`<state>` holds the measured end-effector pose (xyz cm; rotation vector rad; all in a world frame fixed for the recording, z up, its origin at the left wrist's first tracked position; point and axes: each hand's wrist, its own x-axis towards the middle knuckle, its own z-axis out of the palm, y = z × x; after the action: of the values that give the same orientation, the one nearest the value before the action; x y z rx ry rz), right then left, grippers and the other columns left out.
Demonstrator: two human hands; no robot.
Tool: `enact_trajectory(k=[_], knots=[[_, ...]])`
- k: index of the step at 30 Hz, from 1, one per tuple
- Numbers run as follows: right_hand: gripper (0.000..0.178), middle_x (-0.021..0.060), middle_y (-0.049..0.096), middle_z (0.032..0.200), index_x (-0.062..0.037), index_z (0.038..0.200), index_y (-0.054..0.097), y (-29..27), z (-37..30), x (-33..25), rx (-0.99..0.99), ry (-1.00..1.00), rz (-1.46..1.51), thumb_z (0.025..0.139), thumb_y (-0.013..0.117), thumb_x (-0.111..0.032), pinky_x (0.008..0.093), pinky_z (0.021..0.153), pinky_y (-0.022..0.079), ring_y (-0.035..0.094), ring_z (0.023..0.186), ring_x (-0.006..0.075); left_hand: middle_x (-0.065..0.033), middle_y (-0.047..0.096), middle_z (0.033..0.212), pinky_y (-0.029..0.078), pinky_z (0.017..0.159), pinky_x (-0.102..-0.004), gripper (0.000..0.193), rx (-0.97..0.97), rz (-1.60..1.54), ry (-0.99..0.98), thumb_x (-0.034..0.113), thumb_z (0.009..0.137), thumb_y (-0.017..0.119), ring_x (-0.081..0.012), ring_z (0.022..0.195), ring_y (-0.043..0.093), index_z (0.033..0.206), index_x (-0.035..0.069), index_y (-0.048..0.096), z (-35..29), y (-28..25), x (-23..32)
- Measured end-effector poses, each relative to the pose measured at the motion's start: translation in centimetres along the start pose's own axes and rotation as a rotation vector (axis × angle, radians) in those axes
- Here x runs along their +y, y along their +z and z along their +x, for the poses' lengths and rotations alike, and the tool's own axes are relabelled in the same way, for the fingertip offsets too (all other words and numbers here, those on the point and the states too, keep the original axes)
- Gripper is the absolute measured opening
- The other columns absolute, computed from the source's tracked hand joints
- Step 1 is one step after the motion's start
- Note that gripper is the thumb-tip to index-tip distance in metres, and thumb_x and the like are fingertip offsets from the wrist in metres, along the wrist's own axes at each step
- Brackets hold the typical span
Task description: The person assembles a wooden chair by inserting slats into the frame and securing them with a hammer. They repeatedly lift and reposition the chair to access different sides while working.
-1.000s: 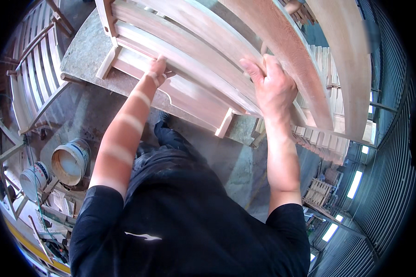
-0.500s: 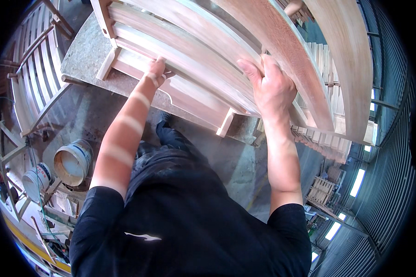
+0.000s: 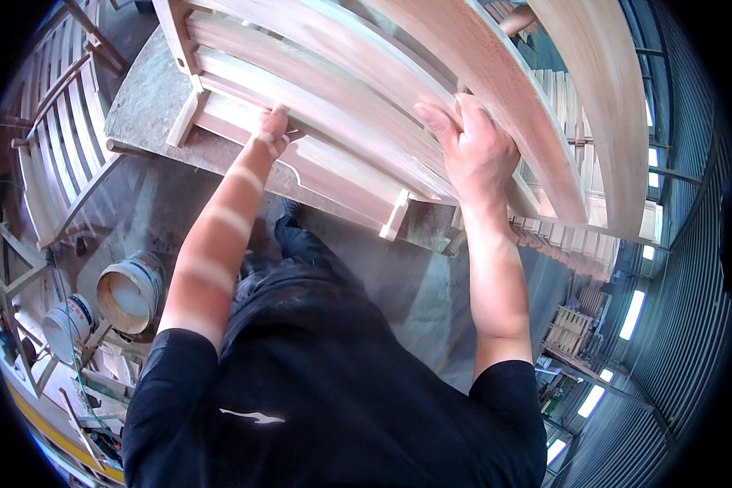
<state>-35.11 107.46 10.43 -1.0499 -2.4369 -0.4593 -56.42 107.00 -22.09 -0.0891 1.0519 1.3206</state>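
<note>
A large piece of unpainted slatted wooden furniture, which looks like a bench (image 3: 325, 85), lies tilted on a worktable (image 3: 142, 110). My left hand (image 3: 274, 128) is closed round the edge of one of its lower slats, with the fingertips partly hidden. Higher up and to the right, my right hand (image 3: 478, 154) grips a slat beside a wide curved board (image 3: 537, 122), its thumb on the near side and its fingers mostly hidden behind the wood. A scalloped front rail (image 3: 333, 179) runs along the side nearest me.
Another slatted bench (image 3: 69, 146) stands at the far left. Two buckets (image 3: 128, 291) sit on the floor left of me, near a wooden frame (image 3: 16, 260). Stacked wooden pieces (image 3: 573, 248) lie beyond the right hand. A corrugated wall (image 3: 695, 268) rises at the right.
The bench appears slightly farther up and left in view, and the background has turned a little. Both hands keep their hold in the same places on the wood.
</note>
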Motion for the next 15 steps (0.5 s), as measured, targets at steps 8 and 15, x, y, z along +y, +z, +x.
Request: enact_trajectory(k=[8, 15], knots=[[0.048, 0.0108, 0.065, 0.065, -0.005, 0.09, 0.072, -0.1, -0.2, 0.1, -0.049, 0.013, -0.032, 0.083, 0.077, -0.052, 0.038, 0.053, 0.049, 0.066, 0.059, 0.0308, -0.0212, 0.065, 0.108, 0.061, 0.082, -0.0578, 0.03, 0.051, 0.018, 0.009, 0.023, 0.106, 0.041, -0.036, 0.096, 0.068, 0.12, -0.001, 0.053, 0.5, -0.1, -0.2], [0.044, 0.0046, 0.064, 0.062, -0.0084, 0.087, 0.068, 0.4, -0.5, 0.0, -0.011, -0.033, -0.061, 0.085, 0.075, -0.052, 0.0352, 0.05, 0.047, 0.065, 0.056, 0.024, -0.0201, 0.069, 0.106, 0.061, 0.075, -0.0416, 0.035, -0.081, 0.485, -0.136, 0.033, 0.108, 0.047, -0.031, 0.088, 0.069, 0.117, 0.001, 0.057, -2.4, -1.6, 2.9]])
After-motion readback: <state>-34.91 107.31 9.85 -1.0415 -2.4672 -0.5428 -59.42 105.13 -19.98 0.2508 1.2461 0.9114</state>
